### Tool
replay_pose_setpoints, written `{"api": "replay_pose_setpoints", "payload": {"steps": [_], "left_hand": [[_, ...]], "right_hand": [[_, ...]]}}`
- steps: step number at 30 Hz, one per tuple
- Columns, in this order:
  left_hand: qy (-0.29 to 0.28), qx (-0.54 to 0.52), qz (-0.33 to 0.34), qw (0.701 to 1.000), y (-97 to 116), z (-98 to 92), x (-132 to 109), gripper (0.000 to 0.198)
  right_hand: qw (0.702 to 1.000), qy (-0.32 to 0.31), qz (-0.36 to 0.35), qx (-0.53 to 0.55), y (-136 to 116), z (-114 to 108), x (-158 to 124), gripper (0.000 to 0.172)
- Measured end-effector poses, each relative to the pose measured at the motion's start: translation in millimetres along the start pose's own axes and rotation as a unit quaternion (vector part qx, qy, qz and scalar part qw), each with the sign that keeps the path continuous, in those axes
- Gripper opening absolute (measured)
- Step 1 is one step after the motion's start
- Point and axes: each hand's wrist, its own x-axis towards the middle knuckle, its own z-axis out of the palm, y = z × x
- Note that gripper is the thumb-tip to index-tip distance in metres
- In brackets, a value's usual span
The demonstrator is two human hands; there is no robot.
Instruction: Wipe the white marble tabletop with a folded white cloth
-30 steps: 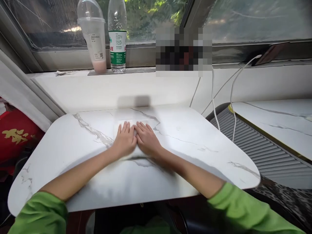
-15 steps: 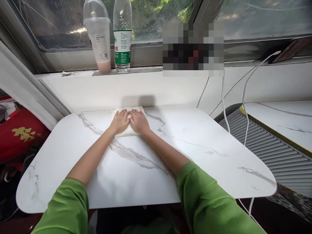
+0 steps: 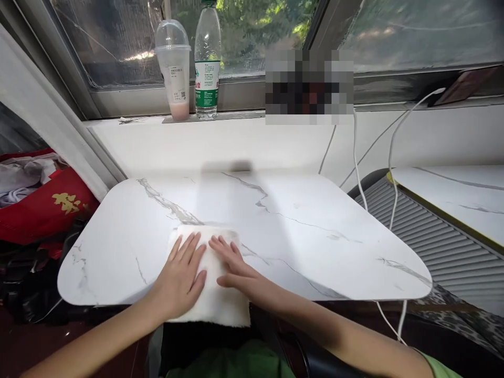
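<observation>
A white cloth (image 3: 214, 262) lies flat on the white marbled table (image 3: 129, 231), its near edge hanging over the table's front edge. My left hand (image 3: 183, 275) rests on the left side of the cloth, fingers stretched out and a little apart. On the right side of the cloth is my right hand (image 3: 236, 262), its fingers extended and its palm turned partly inward. Neither hand grips anything.
On the window sill stand a plastic cup (image 3: 176, 79) with a domed lid and a water bottle (image 3: 207, 68). White cables (image 3: 356, 157) run down on the right beside a second table (image 3: 452, 194). A red bag (image 3: 55, 199) is at the left.
Both hands and the cloth have come from the table's far edge to its near edge. My hands, close together before, are now farther apart. The view has shifted slightly.
</observation>
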Motion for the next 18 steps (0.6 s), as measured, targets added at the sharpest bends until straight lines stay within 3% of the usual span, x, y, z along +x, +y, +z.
{"api": "replay_pose_setpoints", "payload": {"steps": [3, 7, 10, 14, 18], "left_hand": [[-0.003, -0.002, -0.028, 1.0, 4.5, -4.5, -13.3, 0.048], [-0.012, 0.006, -0.055, 0.998, -19.8, -4.3, -5.2, 0.05], [-0.021, 0.014, -0.053, 0.998, -62.9, -3.7, 18.9, 0.053], [-0.04, 0.028, -0.049, 0.998, -136.7, -5.1, 70.8, 0.054], [-0.047, 0.049, -0.083, 0.994, -194.4, -6.3, 118.6, 0.055]], "right_hand": [[0.996, -0.076, -0.035, 0.002, -9.9, 1.0, -0.4, 0.064], [0.987, -0.077, -0.09, -0.113, -9.7, 10.4, 36.6, 0.065], [0.974, -0.038, -0.118, -0.191, 2.8, 15.1, 86.9, 0.062], [0.962, 0.05, -0.112, -0.245, 23.4, 9.9, 170.1, 0.057], [0.956, 0.076, -0.096, -0.268, 34.0, -1.3, 237.9, 0.057]]}}
